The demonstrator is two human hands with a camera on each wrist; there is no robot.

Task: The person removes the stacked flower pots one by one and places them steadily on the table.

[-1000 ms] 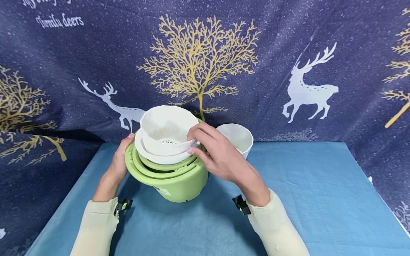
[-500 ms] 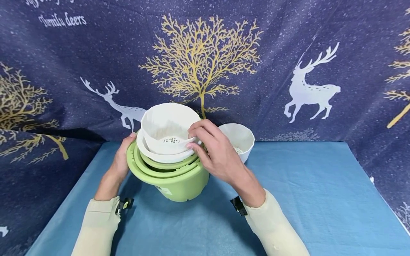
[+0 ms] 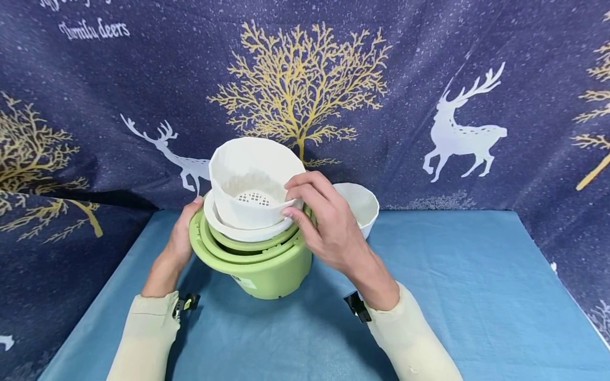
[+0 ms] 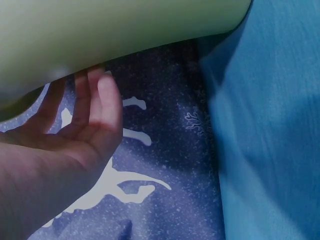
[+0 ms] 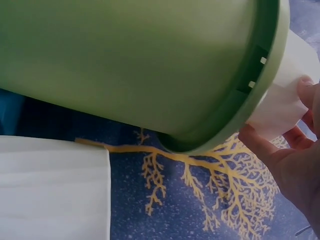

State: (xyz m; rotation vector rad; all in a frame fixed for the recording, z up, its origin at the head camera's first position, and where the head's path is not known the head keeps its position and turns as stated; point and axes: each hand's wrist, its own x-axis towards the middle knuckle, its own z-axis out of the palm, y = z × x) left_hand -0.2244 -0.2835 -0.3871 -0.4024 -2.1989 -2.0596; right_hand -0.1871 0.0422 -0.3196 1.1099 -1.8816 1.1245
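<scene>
In the head view, my right hand (image 3: 329, 225) pinches the near right rim of a white faceted flowerpot (image 3: 254, 174), thumb outside and fingers over the edge. Drainage holes show in its floor. Beneath it is another white rim (image 3: 216, 225), set in nested green flowerpots (image 3: 271, 275). At the left, my left hand (image 3: 181, 238) holds the rim of the outermost green pot, thumb on top. The left wrist view shows its fingers reaching up under the green pot (image 4: 125, 30). In the right wrist view, the white pot (image 5: 280, 105) sticks out past the green rim.
A second white faceted pot (image 3: 364, 209) stands on the blue tablecloth (image 3: 457, 296), behind and right of the stack. The dark blue hanging cloth (image 3: 405, 132), printed with deer and trees, rises right behind the pots.
My right hand has raised the white pot a little out of the stack, so more of its wall and floor holes show. My left hand has stayed on the green rim.
</scene>
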